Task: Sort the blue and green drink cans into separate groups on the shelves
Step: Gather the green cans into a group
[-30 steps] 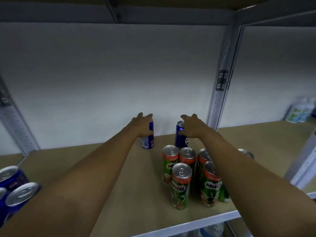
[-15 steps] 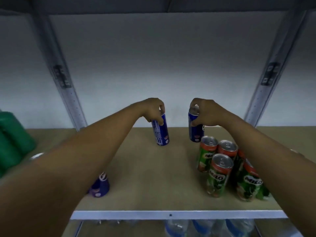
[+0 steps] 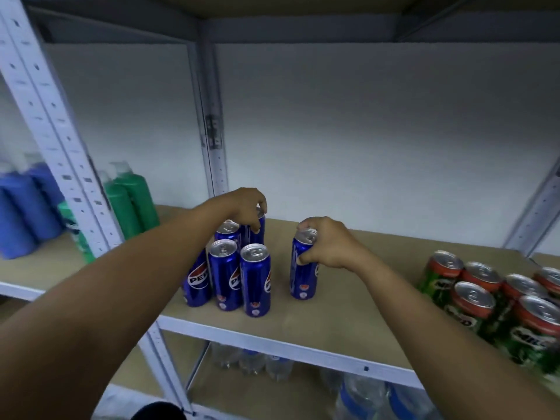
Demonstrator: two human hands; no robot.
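Side by side, a person's two bare arms reach across a tan shelf board [image 3: 318, 316] in a white metal rack. Left hand [image 3: 242, 207] curls its fingers over the top of a blue can [image 3: 257, 231] at the back of a tight cluster of blue cans [image 3: 239, 277], gripping it from above; that can stands upright, touching its neighbours. Four more blue cans show in the cluster, upright with silver lids up, one of them partly hidden behind the left forearm. Right hand [image 3: 324, 242] grasps a separate blue can [image 3: 303, 272] round its upper rim, thumb on the near side and fingers wrapped over the lid; this can stands just beside the cluster with a clear gap between, and whether its base rests on the board or hangs just above it cannot be told. Well apart, at the right end of the same board, a group of green cans [image 3: 491, 307] with red bands and silver lids stands packed together, blurred at the frame's edge. On the neighbouring shelf to the left, beyond a perforated upright post [image 3: 54, 140], stand blue bottles [image 3: 24, 213] and green bottles [image 3: 130, 201], also blurred. Below the board, clear plastic bottles [image 3: 251, 359] stand on a lower shelf.
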